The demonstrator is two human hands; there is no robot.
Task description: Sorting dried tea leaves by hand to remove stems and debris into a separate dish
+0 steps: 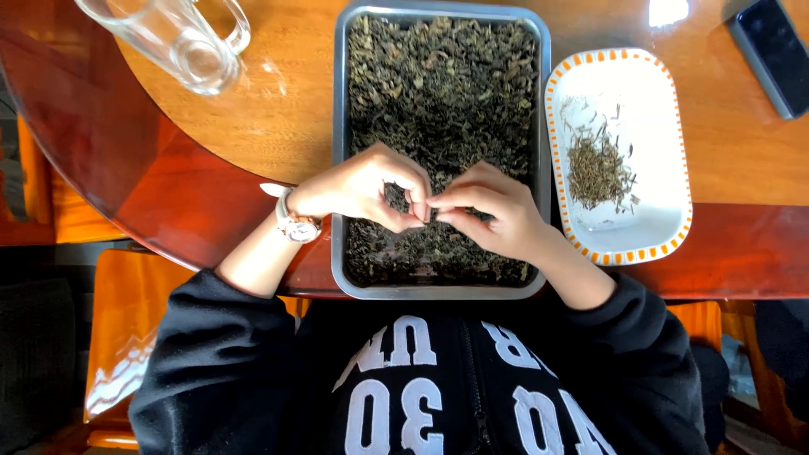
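- A glossy round wooden table (253, 118) fills the view, orange chairs tucked beneath its edge.
- A metal tray (337, 168) of dark dried tea leaves (442, 84) sits at the table's near edge.
- Over the tray's middle, the left hand (362, 187) and right hand (489, 211) meet, fingertips pressed together, pinching a small bit of leaf between them.
- Right of the tray, an orange-rimmed white dish (666, 168) holds a small pile of picked stems (598, 173).
- An empty glass mug (181, 42) lies well left of the tray; a dark phone (771, 50) rests far right.
- The pinched bit looks tiny; loosening either grip could likely drop it back among the leaves, where it would be lost.
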